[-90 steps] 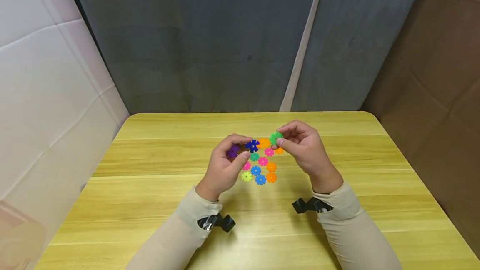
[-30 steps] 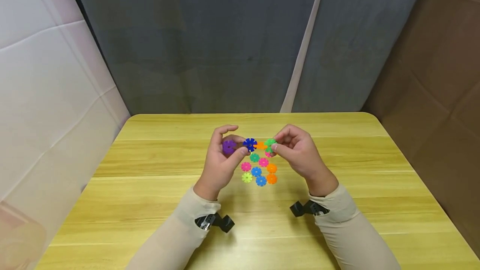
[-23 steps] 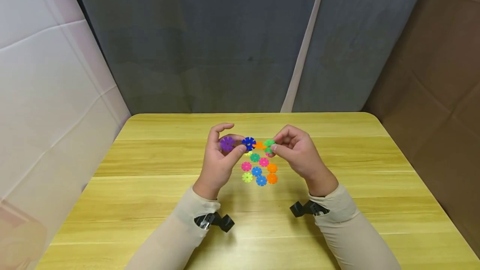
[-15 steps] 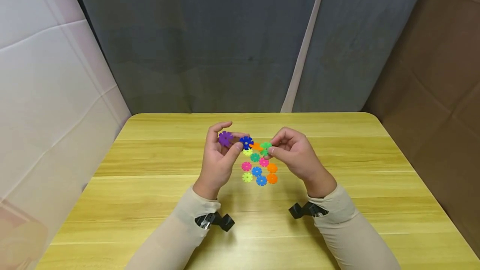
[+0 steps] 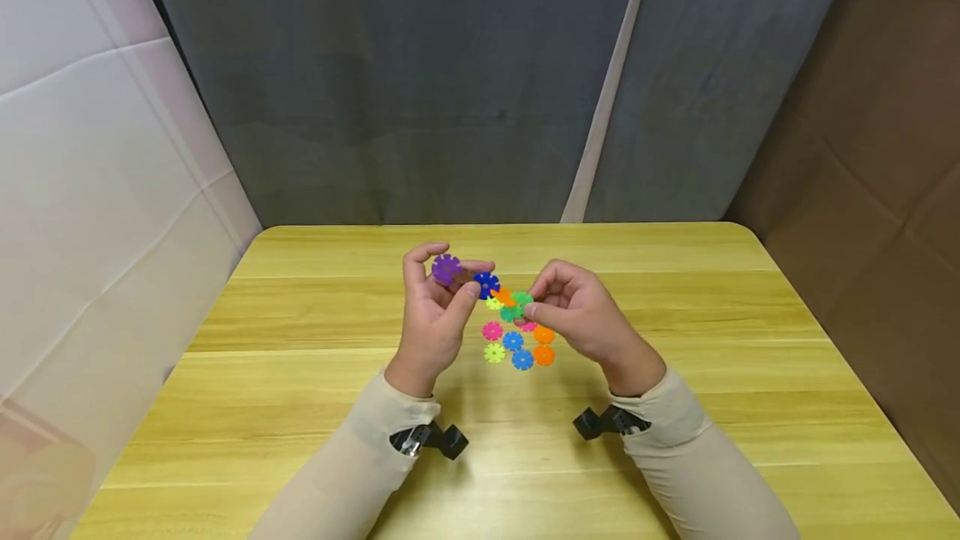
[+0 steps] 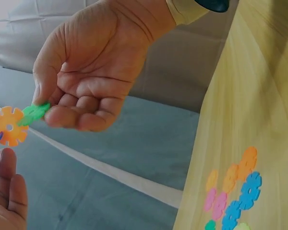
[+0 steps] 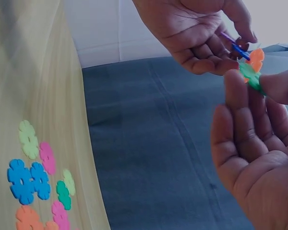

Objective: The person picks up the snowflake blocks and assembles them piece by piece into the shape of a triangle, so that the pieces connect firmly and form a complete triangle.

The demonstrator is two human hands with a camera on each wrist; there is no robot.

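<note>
A short chain of toothed plastic discs hangs above the table (image 5: 300,407) between both hands. It runs purple disc (image 5: 446,269), dark blue disc (image 5: 486,283), orange disc (image 5: 504,297), green disc (image 5: 521,302). My left hand (image 5: 459,283) holds the purple and blue end, thumb against the blue disc. My right hand (image 5: 531,300) pinches the green disc (image 6: 33,113) beside the orange disc (image 6: 8,127). In the right wrist view the left hand (image 7: 201,33) grips the purple disc (image 7: 228,38) and blue disc (image 7: 240,51) above the green disc (image 7: 249,74).
Several loose discs (image 5: 517,344) in pink, blue, orange, teal and yellow-green lie flat on the yellow wooden table under the hands. Grey fabric panels stand behind the table, a white panel at left and a brown one at right.
The chain has tilted: my left hand raised the purple end and turned it up, while my right hand moved down and left with the green end. The loose discs stayed put.
</note>
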